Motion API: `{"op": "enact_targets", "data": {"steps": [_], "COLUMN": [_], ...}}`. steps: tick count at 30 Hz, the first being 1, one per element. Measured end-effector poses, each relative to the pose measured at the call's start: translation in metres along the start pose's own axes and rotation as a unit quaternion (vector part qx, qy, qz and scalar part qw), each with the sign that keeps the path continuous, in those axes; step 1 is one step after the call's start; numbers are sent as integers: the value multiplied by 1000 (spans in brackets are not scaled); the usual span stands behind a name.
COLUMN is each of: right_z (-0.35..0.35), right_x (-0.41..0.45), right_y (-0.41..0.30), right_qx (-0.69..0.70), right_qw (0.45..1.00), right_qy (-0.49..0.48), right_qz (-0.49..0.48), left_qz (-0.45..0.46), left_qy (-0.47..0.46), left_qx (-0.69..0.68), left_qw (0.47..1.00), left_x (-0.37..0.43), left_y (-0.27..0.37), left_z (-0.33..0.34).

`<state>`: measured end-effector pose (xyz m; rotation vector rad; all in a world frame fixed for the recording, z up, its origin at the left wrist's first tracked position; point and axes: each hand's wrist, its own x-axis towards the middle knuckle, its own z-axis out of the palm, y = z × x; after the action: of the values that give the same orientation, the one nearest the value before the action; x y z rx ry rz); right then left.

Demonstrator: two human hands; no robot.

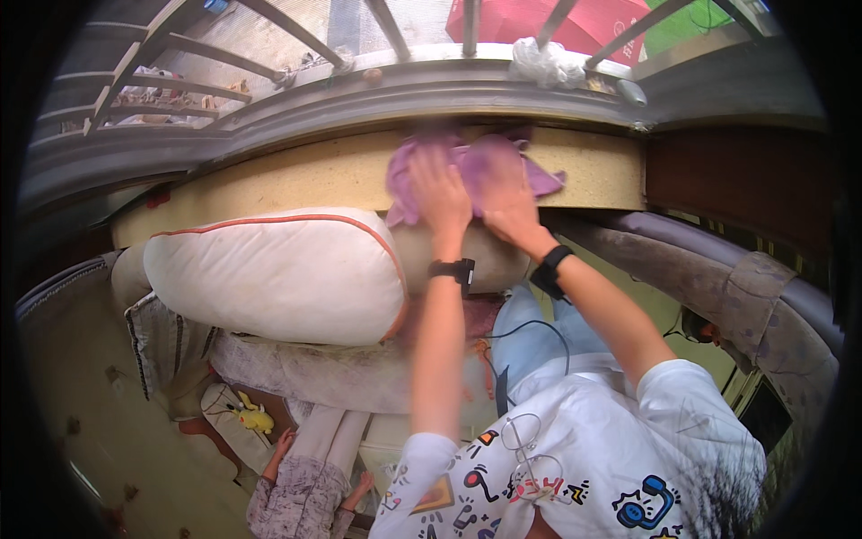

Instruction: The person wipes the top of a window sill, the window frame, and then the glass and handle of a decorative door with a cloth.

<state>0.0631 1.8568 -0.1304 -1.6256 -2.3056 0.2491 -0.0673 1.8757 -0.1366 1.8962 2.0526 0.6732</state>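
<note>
A purple cloth (pixel 402 178) lies bunched on the beige stone windowsill (pixel 303 172). My left hand (pixel 439 188) presses on the cloth, its fingers stretched towards the window and blurred. Beside it my right hand (pixel 510 199) grips another part of the cloth, whose folds cover most of its fingers. One corner of the cloth spreads to the right along the sill. Each wrist wears a black band. Just below my hands is the rounded top of a sofa back (pixel 465 252).
Metal window bars (pixel 469 27) rise beyond the sill, with a white plastic bag (pixel 549 62) at their foot. A white cushion with orange piping (pixel 269 276) leans left of my arms. Another person (pixel 303 485) sits at lower left, near a yellow plush toy (pixel 256 419). A dark cable (pixel 539 325) crosses my legs.
</note>
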Motion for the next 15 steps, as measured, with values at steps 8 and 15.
{"op": "enact_targets", "data": {"steps": [8, 15], "right_z": [30, 12], "right_x": [69, 26], "right_y": [-46, -6], "right_qx": [57, 25], "right_qw": [987, 994], "right_qy": [29, 18], "right_qz": [-148, -101], "left_qz": [-173, -49], "left_qy": [102, -34], "left_qx": [14, -13], "left_qw": [979, 998], "left_x": [27, 1], "left_y": [-55, -7], "left_z": [-4, 0]}}
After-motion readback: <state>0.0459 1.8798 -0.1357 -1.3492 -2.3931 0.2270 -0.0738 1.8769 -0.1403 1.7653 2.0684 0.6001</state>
